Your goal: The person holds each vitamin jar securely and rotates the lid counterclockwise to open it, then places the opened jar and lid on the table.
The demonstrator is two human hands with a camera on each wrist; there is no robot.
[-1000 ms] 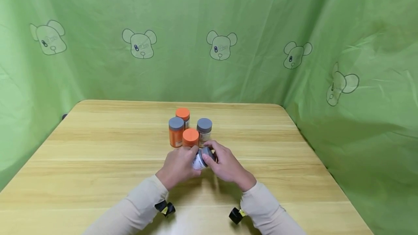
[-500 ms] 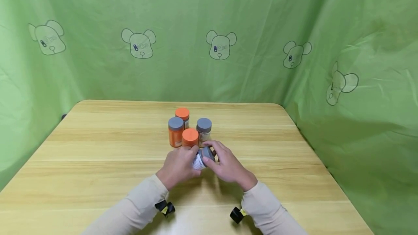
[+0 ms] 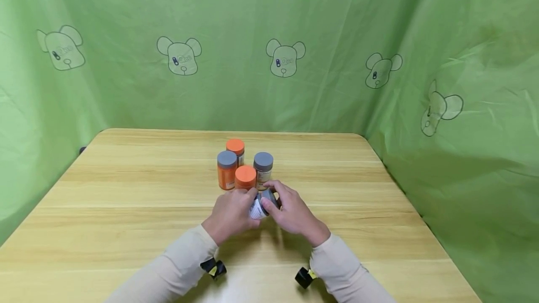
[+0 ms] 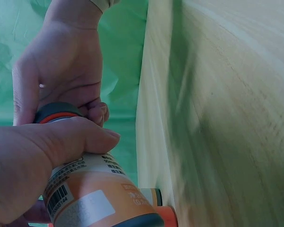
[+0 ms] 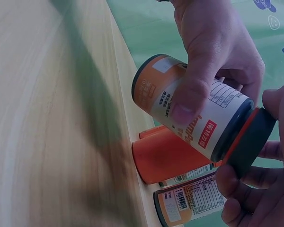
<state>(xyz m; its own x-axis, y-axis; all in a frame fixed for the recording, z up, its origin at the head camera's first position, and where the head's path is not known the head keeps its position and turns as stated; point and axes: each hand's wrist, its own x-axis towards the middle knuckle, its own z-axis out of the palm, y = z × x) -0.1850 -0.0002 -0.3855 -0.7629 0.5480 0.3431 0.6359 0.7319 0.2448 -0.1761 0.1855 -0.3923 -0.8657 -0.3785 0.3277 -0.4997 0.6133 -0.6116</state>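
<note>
A supplement bottle with a white and orange label is held tilted above the table. My left hand grips its body, thumb laid across the label in the right wrist view. Its dark grey cap shows an orange ring along the lower edge, beside the bottle's dark neck. My right hand pinches this cap between thumb and fingers. Just beyond the hands stands an orange-lidded bottle, its lower part hidden by the left hand. A grey-lidded bottle with a pale label stands right of it.
Behind and to the left stand an orange bottle with a grey lid and another orange-lidded bottle. All are close together on the wooden table. A green curtain hangs along the far and right sides.
My right hand shifts slightly right, then back, turning on the cap. The orange ring seen from above half a second ago is hidden in the head view now. The left hand holds still.
</note>
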